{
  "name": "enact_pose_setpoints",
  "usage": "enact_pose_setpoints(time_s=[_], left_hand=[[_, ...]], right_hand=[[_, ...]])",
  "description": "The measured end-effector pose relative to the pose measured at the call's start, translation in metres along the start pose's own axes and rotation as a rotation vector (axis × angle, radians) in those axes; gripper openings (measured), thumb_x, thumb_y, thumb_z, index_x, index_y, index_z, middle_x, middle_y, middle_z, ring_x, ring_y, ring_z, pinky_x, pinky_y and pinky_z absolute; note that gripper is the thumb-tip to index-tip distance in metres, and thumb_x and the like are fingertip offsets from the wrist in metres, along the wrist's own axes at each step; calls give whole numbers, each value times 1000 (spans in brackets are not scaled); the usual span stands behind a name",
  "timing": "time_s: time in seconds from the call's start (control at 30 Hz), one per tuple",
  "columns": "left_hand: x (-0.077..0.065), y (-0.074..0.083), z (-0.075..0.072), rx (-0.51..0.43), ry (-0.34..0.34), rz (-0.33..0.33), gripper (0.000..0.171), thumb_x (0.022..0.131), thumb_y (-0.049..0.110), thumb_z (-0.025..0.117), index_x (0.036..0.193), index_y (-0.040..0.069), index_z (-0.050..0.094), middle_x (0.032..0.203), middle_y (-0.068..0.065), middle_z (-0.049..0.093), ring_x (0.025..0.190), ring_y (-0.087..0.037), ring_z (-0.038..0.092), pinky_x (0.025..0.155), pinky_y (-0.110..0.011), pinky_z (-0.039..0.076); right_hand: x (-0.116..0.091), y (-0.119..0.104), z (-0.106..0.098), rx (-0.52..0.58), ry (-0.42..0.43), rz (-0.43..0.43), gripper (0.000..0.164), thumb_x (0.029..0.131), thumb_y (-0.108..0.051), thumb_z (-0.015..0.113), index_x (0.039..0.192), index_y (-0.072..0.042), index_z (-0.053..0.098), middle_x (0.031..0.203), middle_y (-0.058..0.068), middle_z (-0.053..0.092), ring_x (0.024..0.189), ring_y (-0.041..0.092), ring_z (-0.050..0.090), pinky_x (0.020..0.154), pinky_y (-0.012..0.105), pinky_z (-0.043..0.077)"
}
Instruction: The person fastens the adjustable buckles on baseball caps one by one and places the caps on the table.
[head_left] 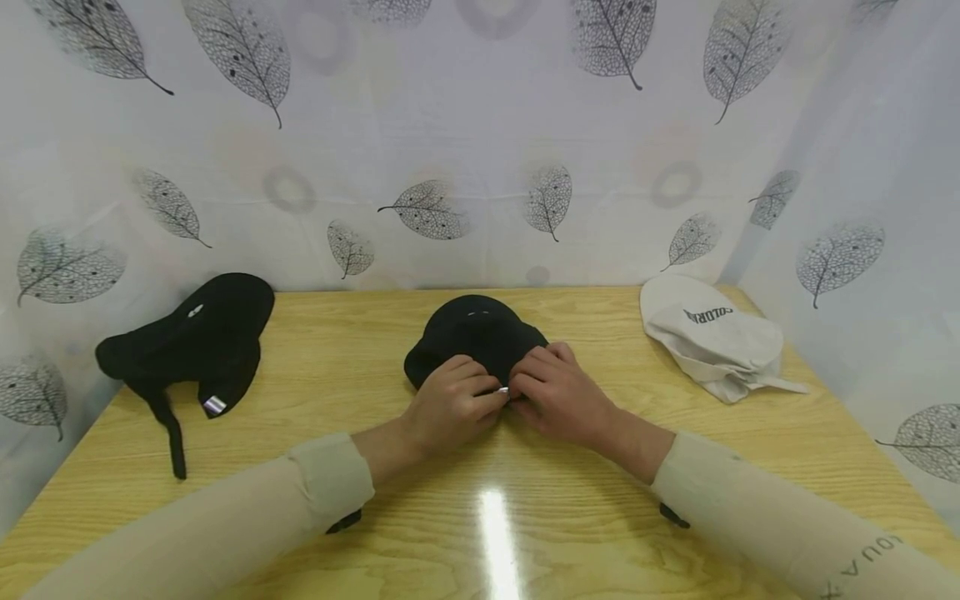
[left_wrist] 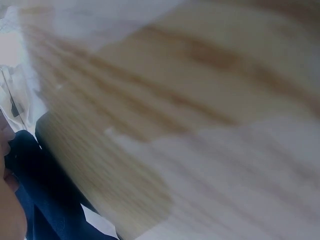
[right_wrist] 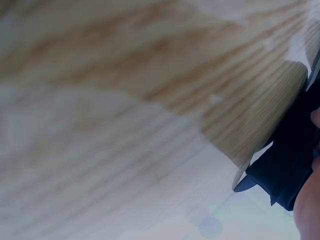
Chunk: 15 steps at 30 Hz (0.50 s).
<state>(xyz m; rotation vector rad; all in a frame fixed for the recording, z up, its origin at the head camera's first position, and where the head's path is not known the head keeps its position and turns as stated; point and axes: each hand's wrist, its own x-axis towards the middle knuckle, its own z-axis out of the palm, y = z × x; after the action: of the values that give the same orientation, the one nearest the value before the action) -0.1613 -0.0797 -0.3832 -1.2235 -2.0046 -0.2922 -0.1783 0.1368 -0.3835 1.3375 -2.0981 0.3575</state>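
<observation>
In the middle of the table in the head view lies a black cap (head_left: 474, 329). At its near edge, my left hand (head_left: 457, 398) pinches the fabric from the left, fingers bent. My right hand (head_left: 561, 393) grips the same edge from the right, fingertips close to the left ones. Between the two sets of fingertips shows a small shiny silver piece (head_left: 503, 389). The left wrist view has the black cap (left_wrist: 42, 185) low at the left beside the hand. At the right edge of the right wrist view, dark fabric of the cap (right_wrist: 285, 160) meets the fingers.
A second black cap (head_left: 210, 333) sits on the left, its long strap (head_left: 172, 433) trailing toward me and a silver tag (head_left: 214, 406) at its edge. To the right lies a white cap (head_left: 712, 329) with dark lettering. A leaf-print curtain (head_left: 480, 125) hangs behind the wooden table (head_left: 420, 533).
</observation>
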Motion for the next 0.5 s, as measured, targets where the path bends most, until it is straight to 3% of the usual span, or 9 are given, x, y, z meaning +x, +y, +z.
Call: enact_pose_setpoints(time_s=[0.5], left_hand=[[0, -1, -1, 3, 17, 16, 8, 79, 14, 82, 88, 15, 81, 80, 3, 74, 75, -13, 65, 76, -28, 52]], right_hand=[[0, 0, 1, 9, -23, 3, 23, 74, -15, 87, 83, -13, 66, 90, -1, 66, 89, 19, 57, 79, 37, 41]])
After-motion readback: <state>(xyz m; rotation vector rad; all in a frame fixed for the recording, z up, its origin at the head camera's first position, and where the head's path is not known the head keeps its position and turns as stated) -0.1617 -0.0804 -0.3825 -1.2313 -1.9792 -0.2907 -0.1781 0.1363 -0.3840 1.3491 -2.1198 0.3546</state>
